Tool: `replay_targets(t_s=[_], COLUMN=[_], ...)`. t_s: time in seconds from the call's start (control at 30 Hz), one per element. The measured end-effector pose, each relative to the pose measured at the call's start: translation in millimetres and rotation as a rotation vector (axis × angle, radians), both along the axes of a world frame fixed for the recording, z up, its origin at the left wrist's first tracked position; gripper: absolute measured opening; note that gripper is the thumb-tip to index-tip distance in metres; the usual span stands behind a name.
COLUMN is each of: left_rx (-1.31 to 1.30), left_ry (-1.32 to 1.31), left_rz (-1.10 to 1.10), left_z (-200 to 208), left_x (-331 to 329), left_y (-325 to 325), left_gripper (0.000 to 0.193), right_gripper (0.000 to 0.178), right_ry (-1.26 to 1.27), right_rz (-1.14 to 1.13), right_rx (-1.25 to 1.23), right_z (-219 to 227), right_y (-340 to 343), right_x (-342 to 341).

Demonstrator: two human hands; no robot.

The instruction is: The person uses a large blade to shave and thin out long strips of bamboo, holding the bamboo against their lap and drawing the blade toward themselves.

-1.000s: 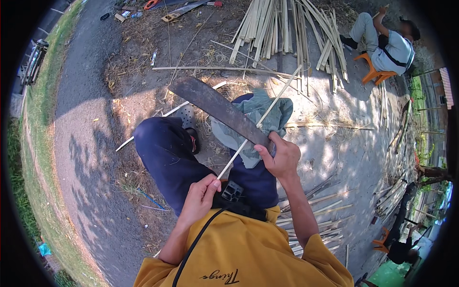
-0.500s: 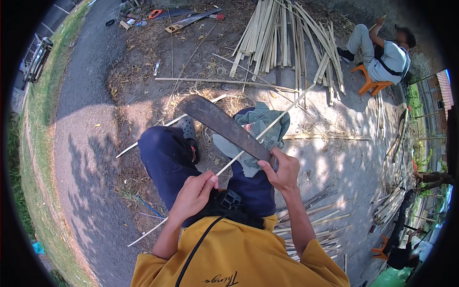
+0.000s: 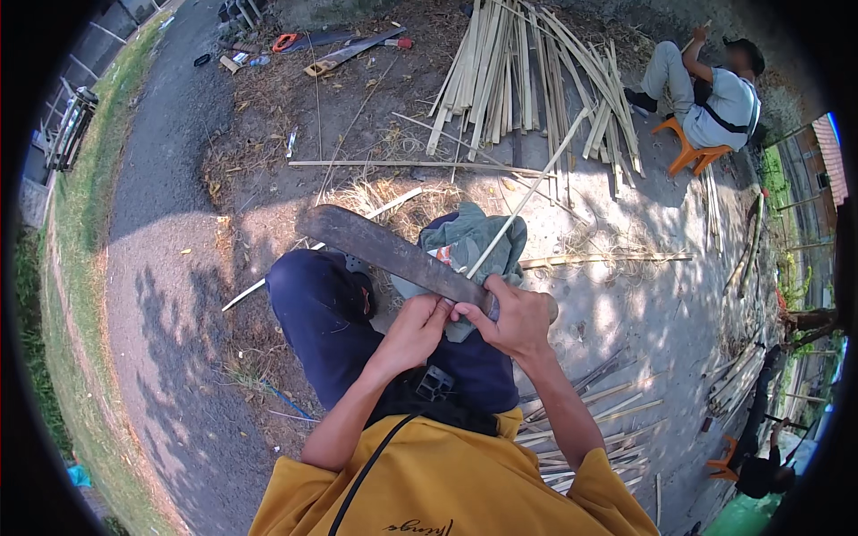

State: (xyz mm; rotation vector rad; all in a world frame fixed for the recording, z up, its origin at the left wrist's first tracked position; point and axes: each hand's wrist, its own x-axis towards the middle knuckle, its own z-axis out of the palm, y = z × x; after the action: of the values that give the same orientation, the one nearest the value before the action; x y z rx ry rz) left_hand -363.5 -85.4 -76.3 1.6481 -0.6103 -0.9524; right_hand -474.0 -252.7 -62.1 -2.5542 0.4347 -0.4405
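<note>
My right hand (image 3: 520, 318) is closed around the handle of a machete (image 3: 384, 250), whose broad dark blade points to the far left above my lap. A thin pale bamboo strip (image 3: 527, 195) slants from the far right down under the blade toward my hands. My left hand (image 3: 416, 332) is pinched close below the blade, its thumb almost meeting my right thumb; the strip's near end is hidden there. A grey-green cloth (image 3: 505, 234) lies over my right knee, beneath the strip and blade.
Bamboo strips (image 3: 487, 76) are heaped at the far side, and more strips (image 3: 608, 415) lie at my right. Saws (image 3: 353, 51) rest on the ground at the far left. One person sits on an orange stool (image 3: 690, 152) at far right; another is at lower right.
My left hand has moved up and right to the blade. The strip has shifted away from me, and its tail at lower left no longer shows. The machete has moved slightly left and nearer.
</note>
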Motion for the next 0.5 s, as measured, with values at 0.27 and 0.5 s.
replay_targets(t_s=[0.27,0.5], left_rx=[-0.036,-0.065], left_ry=[-0.166,-0.129], left_rz=[0.054,0.032], left_z=[-2.1,-3.1], left_x=[-5.7,-6.7], left_y=[-3.7,4.4], left_gripper=[0.032,0.029], right_gripper=[0.059,0.062], right_ry=[0.043,0.056], right_rz=[0.033,0.025], right_rx=[-0.001,-0.003], right_z=[-1.7,-5.8], right_y=[-2.4,1.7], right_x=[3.5,1.8])
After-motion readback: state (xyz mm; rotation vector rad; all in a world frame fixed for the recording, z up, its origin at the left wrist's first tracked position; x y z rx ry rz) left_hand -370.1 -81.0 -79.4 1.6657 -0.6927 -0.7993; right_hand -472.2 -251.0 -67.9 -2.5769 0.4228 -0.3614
